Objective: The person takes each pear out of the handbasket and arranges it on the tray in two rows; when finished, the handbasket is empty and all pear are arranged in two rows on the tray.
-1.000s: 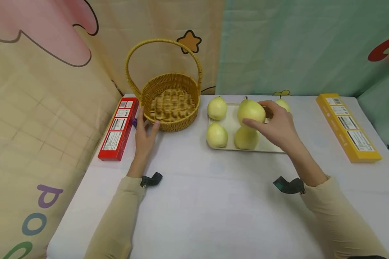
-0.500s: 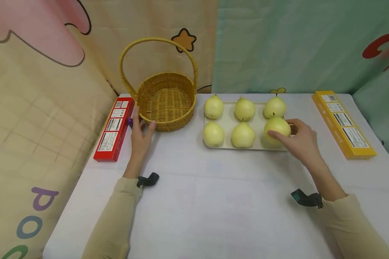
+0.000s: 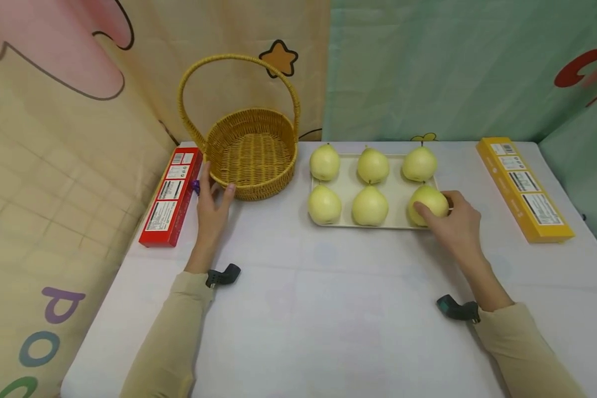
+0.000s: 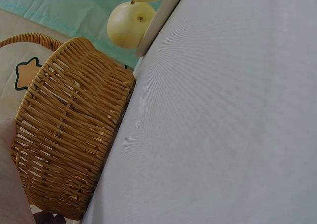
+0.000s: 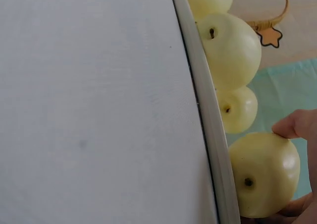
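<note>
At the tray's near right corner, my right hand point(image 3: 454, 224) grips a pale yellow-green pear point(image 3: 429, 204) between thumb and fingers. The pear's underside meets the cream tray point(image 3: 398, 220) in the right wrist view, where the thumb point(image 5: 292, 125) lies on its upper side. Several more pears, such as the near middle one point(image 3: 370, 206), stand on the tray in two rows. My left hand point(image 3: 212, 213) rests against the near left side of a woven basket point(image 3: 258, 190) with a tall handle, fingers spread fairly straight. No contents show inside the basket.
A red box point(image 3: 171, 197) lies left of the basket, with a small purple thing point(image 3: 195, 187) beside it. On the right lies a yellow box point(image 3: 524, 190). Curtains point(image 3: 403, 72) hang behind the white-covered table point(image 3: 318, 320).
My right hand has carried the pear rightward from above the tray's middle and lowered it onto the near right corner. The left hand has stayed at the basket while the view shifted slightly.
</note>
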A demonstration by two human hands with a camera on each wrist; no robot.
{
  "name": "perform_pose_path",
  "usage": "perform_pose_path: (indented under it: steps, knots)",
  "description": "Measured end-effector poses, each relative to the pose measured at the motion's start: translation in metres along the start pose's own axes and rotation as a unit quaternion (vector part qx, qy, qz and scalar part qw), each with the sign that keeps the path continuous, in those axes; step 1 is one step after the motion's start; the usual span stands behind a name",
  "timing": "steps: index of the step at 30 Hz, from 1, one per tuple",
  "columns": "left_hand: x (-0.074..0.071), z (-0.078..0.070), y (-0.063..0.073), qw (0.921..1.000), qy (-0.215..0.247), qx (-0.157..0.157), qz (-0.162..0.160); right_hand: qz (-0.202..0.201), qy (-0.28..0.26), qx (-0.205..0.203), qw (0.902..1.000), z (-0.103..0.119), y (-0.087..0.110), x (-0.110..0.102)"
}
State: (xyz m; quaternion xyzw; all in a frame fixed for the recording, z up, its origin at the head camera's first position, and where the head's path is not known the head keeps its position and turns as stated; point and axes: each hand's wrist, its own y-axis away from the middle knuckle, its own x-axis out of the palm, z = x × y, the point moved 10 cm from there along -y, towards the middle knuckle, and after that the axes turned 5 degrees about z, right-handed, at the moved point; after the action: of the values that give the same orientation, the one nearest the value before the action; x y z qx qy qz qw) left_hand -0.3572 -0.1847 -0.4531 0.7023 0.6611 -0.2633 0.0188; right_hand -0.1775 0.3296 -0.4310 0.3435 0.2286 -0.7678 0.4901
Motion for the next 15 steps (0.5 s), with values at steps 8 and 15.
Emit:
perform_pose_path:
  steps: [8,15]
  knots:
    - [-0.0007,-0.0009,-0.0027,1.0000,-0.004,-0.003,0.000,-0.026,-0.019,-0.001,0.9995,-0.0023,-0.0027,-0.0018]
    - [-0.0002,0.0020,-0.0017,0.9999,-0.003,-0.011,0.002,-0.016,-0.010,-0.013,0.9997,-0.0029,-0.0020,-0.0021]
